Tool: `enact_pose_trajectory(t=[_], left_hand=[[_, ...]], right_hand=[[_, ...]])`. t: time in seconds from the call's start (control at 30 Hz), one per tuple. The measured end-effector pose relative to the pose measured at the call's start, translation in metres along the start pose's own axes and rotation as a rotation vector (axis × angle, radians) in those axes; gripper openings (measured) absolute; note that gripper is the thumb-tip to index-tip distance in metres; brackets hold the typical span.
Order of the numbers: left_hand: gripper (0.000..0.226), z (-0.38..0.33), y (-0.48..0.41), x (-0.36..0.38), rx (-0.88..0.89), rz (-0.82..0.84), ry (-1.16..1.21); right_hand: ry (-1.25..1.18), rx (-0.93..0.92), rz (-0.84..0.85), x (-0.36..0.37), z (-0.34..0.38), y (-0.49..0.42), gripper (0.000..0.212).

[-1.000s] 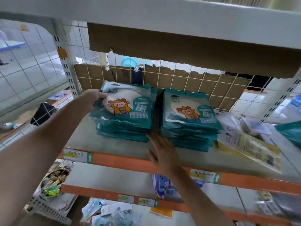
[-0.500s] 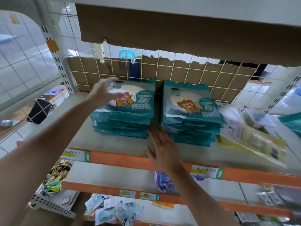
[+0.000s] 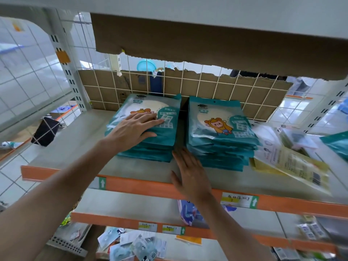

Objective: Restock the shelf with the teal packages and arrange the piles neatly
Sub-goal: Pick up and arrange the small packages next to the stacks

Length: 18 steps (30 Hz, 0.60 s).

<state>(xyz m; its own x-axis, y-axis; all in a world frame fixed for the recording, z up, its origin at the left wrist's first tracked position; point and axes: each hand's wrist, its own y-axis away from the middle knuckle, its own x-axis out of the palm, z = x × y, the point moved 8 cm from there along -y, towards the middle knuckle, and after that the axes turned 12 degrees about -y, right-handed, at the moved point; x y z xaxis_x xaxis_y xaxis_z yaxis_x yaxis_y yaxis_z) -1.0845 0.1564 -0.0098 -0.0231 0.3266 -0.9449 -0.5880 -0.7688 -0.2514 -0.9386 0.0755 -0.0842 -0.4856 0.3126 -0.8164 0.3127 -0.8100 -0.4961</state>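
SHELF STOCKING: A person's left hand [image 3: 135,127] lay flat, fingers straight and close together, on the top pouch of the left pile of teal packages [image 3: 165,134], which sat directly beneath the palm on the grey shelf board [image 3: 75,144]. The right hand [image 3: 190,172], also flat with fingers extended, hung low over the board just behind the orange front rail [image 3: 143,185]. Its fingertips reached the near corner of the right pile [image 3: 220,132], though whether they touched the packs could not be told.

Both piles were stacked, and the step in hand appeared to be squaring them. The lower pouches in each pile jutted out unevenly toward the wrists. The job seemed to call for light, even downward pressure from the left palm while the right hand nudged the ragged front edges back flush. Too hard a shove would likely send the slick packs sliding toward the wire grid [image 3: 188,85] beyond the fingers.

The pouches were flat, glossy film rectangles, each with a pale round panel and a cartoon figure. Limp, yellowish packets [image 3: 293,162] sprawled outboard of the right hand.
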Motion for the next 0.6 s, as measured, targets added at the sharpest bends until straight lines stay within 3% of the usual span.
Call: enact_pose_trajectory(t=[0.23,0.4,0.6], left_hand=[[0.055,-0.008,0.011,-0.005,0.004,-0.123,-0.038],[0.071,-0.014,0.017,0.008,0.022,-0.041,-0.140],[0.061,-0.014,0.015,0.009,-0.019,0.005,-0.167]], right_hand=[[0.004,0.012,0.011,0.002,-0.001,0.000,0.055],[0.009,0.004,-0.008,0.000,0.000,-0.001,0.054],[0.011,-0.009,-0.018,0.000,0.001,0.000,0.054]])
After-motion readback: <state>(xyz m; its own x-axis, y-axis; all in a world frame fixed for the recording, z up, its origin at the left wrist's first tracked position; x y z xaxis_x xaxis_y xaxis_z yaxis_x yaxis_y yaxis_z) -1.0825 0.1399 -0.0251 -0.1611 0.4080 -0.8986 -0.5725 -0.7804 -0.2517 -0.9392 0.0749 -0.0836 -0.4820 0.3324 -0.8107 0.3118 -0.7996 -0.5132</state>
